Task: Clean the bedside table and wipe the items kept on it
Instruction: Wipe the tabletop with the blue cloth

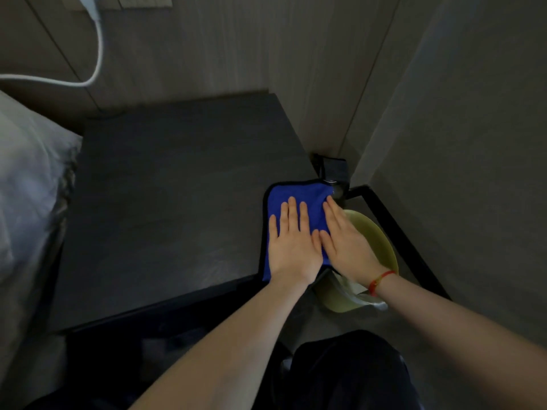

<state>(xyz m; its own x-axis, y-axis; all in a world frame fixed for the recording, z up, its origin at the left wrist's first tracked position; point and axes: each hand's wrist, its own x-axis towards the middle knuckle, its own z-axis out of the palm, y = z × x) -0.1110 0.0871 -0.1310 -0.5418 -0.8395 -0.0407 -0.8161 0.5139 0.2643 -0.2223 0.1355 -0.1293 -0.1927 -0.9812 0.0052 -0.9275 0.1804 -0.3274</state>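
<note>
The dark bedside table [165, 196] fills the middle of the view, its top bare apart from a blue cloth [299, 193] lying flat at the near right corner, just beside a yellowish-green basin [381, 247] that sits lower down to the right. The left hand [291, 247] and right hand [346, 247] both press on the cloth with fingers straight and flat, grasping nothing. This looks like the tabletop-wiping step; next, I judge, the cloth needs sweeping leftward across the untouched surface.
</note>
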